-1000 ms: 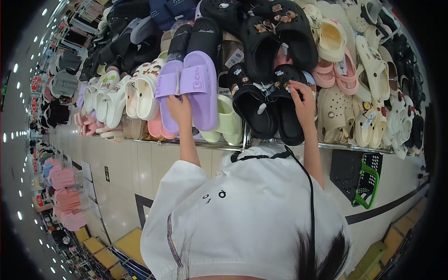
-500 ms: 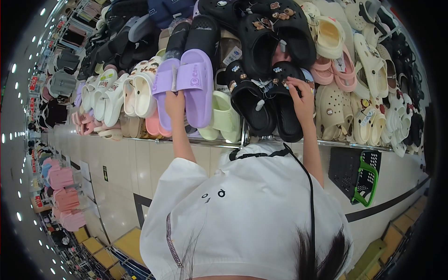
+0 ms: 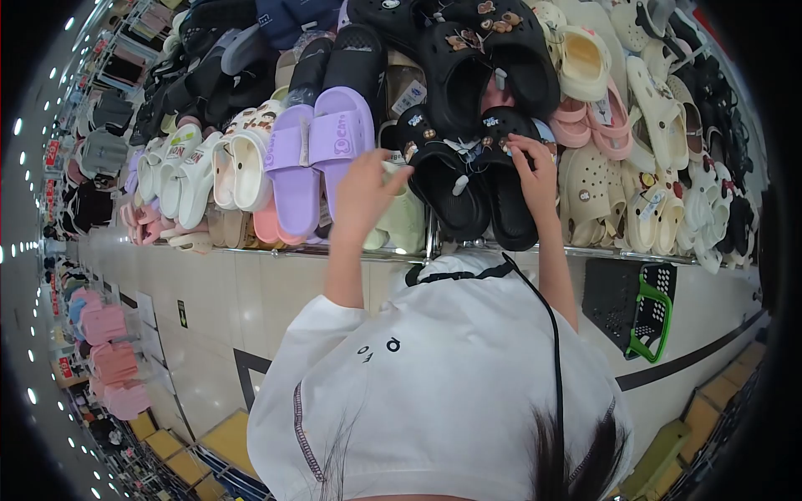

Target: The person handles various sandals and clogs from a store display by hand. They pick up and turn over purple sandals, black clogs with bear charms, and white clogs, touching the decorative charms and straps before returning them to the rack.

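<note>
Purple slippers [image 3: 292, 171] lie side by side on the shoe display, left of centre. My left hand [image 3: 368, 194] is off them, raised before their right edge and the pale green shoes [image 3: 403, 219], fingers apart and holding nothing. Black clogs with charms [image 3: 455, 196] stand at the centre, joined by a clear tag. My right hand [image 3: 535, 171] rests on the right clog of that pair, its fingertips bent at the charms on its upper. Whether they pinch a charm is too small to tell.
White clogs [image 3: 185, 179] sit to the left, and cream clogs [image 3: 589, 188] to the right. A metal rail [image 3: 388, 255] runs along the display's front edge. A black and green basket [image 3: 652, 313] stands on the floor at the right. Clothes racks line the far left.
My left hand has let go of the purple slippers and moved right, towards the black clogs. The purple slippers now lie on the display. My right hand stays at the same clog.
</note>
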Demonstrator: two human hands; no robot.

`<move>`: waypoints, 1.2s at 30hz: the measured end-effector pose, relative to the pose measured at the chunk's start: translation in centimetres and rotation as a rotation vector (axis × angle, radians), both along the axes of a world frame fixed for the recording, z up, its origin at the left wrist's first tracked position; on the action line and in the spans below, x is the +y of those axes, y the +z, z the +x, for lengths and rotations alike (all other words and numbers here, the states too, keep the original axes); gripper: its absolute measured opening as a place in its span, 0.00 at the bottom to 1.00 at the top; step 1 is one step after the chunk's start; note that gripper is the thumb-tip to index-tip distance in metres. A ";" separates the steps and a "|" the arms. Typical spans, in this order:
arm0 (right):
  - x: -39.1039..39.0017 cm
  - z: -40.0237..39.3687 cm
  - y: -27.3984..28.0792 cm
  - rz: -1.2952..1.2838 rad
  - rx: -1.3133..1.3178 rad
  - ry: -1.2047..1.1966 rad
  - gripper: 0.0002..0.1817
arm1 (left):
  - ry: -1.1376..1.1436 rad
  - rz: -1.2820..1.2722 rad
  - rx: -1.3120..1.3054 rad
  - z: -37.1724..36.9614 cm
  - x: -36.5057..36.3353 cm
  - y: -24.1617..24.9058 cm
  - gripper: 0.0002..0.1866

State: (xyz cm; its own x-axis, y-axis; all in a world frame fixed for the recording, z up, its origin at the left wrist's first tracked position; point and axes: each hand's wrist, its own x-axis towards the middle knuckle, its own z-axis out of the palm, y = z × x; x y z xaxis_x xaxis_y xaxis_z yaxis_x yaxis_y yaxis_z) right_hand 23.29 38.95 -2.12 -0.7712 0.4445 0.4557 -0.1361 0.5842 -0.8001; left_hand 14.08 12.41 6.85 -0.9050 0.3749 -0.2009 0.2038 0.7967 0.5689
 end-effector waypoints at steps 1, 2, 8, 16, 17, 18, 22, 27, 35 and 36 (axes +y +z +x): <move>-0.2 0.1 0.1 0.006 0.002 0.000 0.08 | -0.125 0.074 0.167 0.3 1.1 -0.9 0.26; -0.5 0.2 0.2 -0.063 -0.018 -0.041 0.10 | -0.251 0.149 0.334 0.6 2.3 -1.5 0.26; -0.7 0.7 0.1 -0.106 0.021 -0.094 0.15 | -0.599 0.332 0.512 -0.4 9.4 -2.2 0.26; -0.8 0.4 -0.1 0.002 0.094 -0.196 0.13 | -0.655 0.438 0.355 -1.6 15.2 -7.3 0.14; -0.7 0.4 -0.1 -0.052 0.080 -0.200 0.12 | -0.642 0.470 0.359 -1.6 15.2 -7.6 0.13; -0.7 0.5 -0.2 -0.107 0.062 -0.204 0.12 | -0.646 0.468 0.354 -1.5 15.1 -7.5 0.13; -0.6 0.3 -0.2 -0.099 0.072 -0.207 0.10 | -0.633 0.396 0.401 -0.9 14.9 -7.3 0.13; -0.5 0.5 -0.5 -0.075 0.073 -0.182 0.08 | -0.600 0.450 0.426 -1.0 15.1 -7.5 0.14; -0.5 0.9 -0.3 -0.106 0.063 -0.148 0.07 | -0.578 0.373 0.397 -0.9 15.4 -7.4 0.16; -0.5 0.9 -0.3 -0.106 0.073 -0.141 0.07 | -0.577 0.373 0.395 -0.9 15.5 -7.4 0.16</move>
